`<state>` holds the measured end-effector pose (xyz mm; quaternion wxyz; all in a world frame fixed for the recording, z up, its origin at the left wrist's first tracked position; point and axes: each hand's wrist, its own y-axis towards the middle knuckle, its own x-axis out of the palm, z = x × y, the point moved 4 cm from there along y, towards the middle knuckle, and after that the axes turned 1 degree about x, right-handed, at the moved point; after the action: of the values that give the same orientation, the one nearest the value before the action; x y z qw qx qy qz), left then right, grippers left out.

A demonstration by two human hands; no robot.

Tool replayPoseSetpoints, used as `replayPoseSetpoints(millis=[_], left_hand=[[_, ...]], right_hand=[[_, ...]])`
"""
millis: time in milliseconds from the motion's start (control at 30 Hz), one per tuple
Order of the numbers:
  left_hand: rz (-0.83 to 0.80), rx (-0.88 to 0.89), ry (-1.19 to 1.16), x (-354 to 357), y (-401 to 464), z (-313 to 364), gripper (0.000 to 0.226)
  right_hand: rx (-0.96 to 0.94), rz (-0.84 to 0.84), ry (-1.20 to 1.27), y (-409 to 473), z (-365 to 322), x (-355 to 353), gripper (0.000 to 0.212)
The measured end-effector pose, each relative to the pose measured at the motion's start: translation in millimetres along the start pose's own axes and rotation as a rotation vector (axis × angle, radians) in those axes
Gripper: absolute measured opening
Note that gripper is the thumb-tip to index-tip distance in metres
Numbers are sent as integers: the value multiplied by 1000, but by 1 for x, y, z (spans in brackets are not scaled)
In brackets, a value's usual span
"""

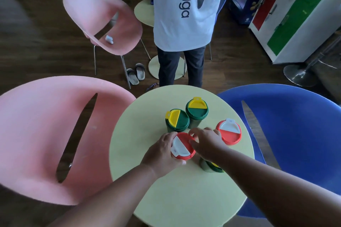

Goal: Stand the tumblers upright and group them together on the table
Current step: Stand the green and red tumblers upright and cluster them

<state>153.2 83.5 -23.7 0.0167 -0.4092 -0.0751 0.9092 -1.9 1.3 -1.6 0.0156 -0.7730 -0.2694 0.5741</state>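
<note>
While my right forearm hides most of the nearest green plastic tumbler [210,166], I can't judge it. My left hand [162,151] grips the red-lidded tumbler [183,146] mid-counter; right hand [206,143] fingers curl on its lid. Beyond, three stand upright, the red-lidded right one [229,131] slightly apart.

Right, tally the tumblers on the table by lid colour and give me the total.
Green lid with yellow flap: 3, two upright at the back, one partly hidden under the right forearm
Red lid with white flap: 2, one between both hands, one standing apart at right
Total: 5 tumblers
</note>
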Motion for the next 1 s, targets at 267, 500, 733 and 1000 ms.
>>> replayPoseSetpoints(millis=[267, 500, 733, 1000], left_hand=[[77, -113, -64, 6, -5, 3, 92], [216, -79, 111, 5, -11, 20, 89], [271, 282, 409, 31, -16, 89, 67], [-12, 149, 478, 59, 5, 101, 92]], right_hand=[[-207, -140, -20, 7, 13, -5, 36], [-463, -237, -318, -7, 40, -41, 49], [-661, -280, -491, -29, 73, -57, 78], [-606, -241, -540, -31, 88, -49, 109]])
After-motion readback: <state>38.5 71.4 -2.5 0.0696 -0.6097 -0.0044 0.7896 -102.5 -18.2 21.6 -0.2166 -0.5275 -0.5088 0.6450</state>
